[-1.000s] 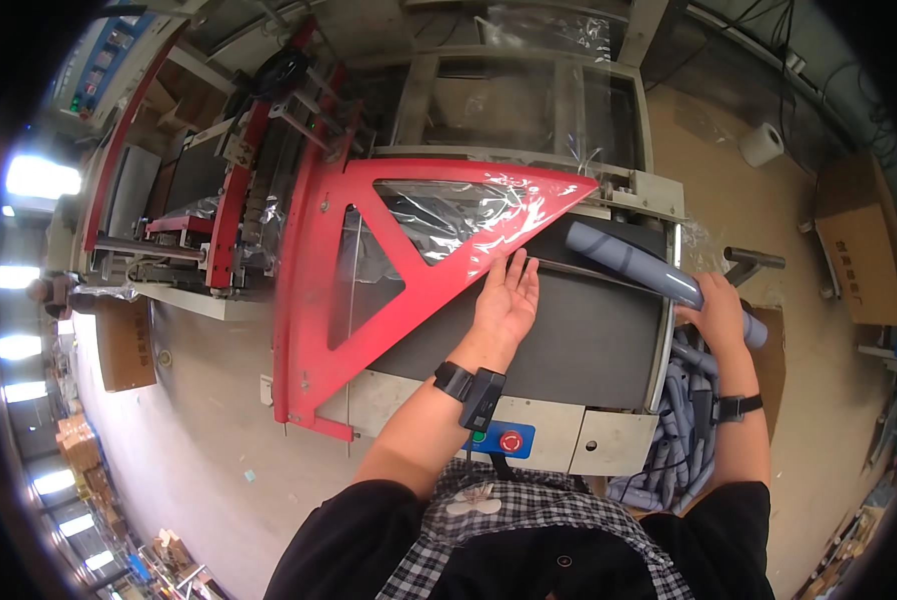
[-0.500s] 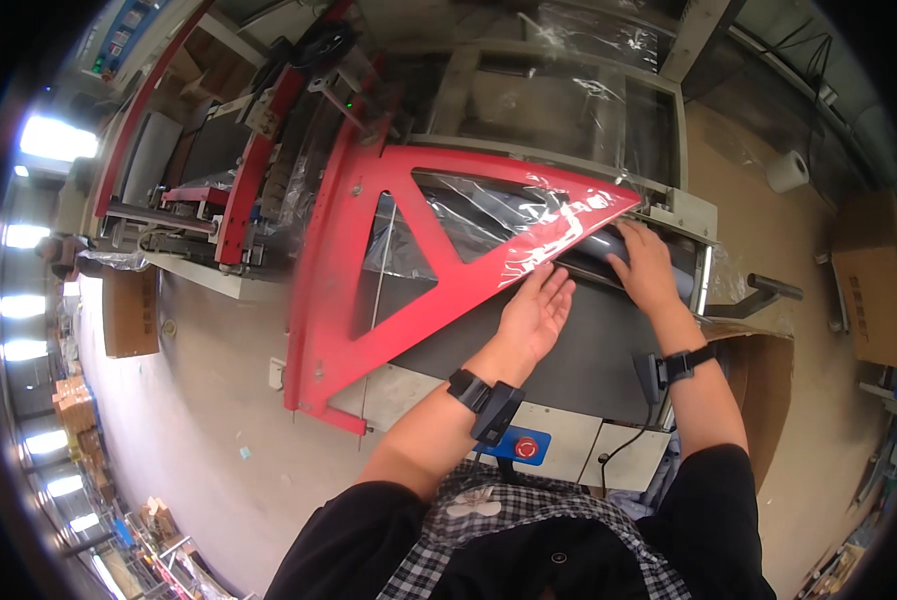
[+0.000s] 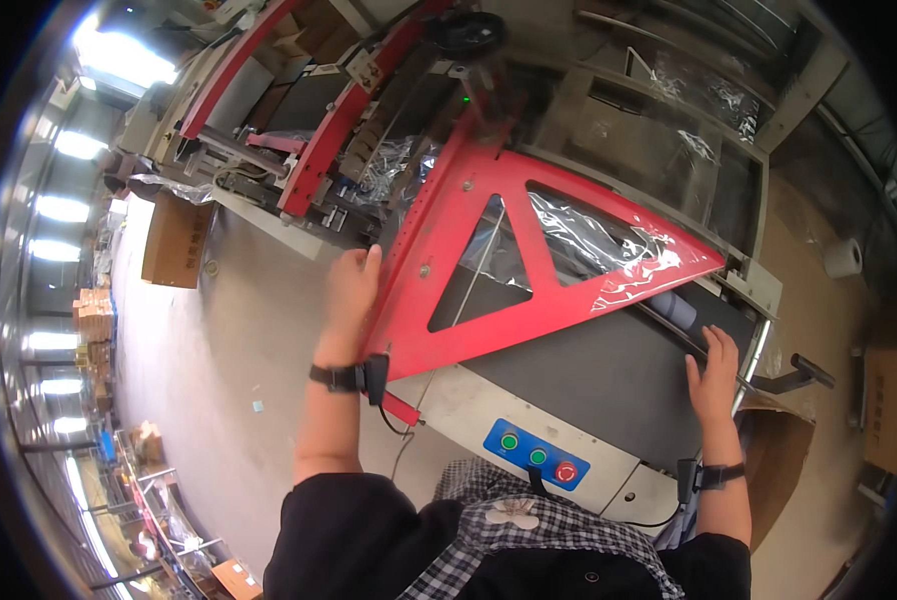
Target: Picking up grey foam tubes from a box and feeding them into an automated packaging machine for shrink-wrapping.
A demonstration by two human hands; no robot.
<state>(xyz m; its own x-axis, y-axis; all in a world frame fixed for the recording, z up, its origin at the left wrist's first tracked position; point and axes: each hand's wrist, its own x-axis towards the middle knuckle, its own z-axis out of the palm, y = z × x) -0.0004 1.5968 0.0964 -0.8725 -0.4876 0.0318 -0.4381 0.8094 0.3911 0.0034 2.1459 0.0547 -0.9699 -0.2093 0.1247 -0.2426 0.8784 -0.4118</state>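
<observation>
A red metal frame (image 3: 549, 306), triangular with cut-out windows, lies slantwise over the dark conveyor belt (image 3: 589, 375) of a machine. Clear plastic film (image 3: 609, 245) shows in its far window and over its right tip. My left hand (image 3: 354, 290) is at the frame's left edge, slightly blurred, thumb apart from the fingers and nothing seen in it. Over the right end of the belt my right hand (image 3: 714, 372) is open and empty, fingers stretched out. A grey roller (image 3: 673, 309) shows beyond it, partly under the frame's tip.
On the machine's near side is a blue panel (image 3: 537, 457) with green buttons and a red knob. A black handwheel (image 3: 466, 36) stands at the back. Cardboard boxes (image 3: 177, 242) are at the left, and a white roll (image 3: 842, 258) is on the floor at the right.
My left hand has gone left from the film at the frame's slanted edge to its left side. My right hand has come back nearer from the frame's tip. The view has shifted left.
</observation>
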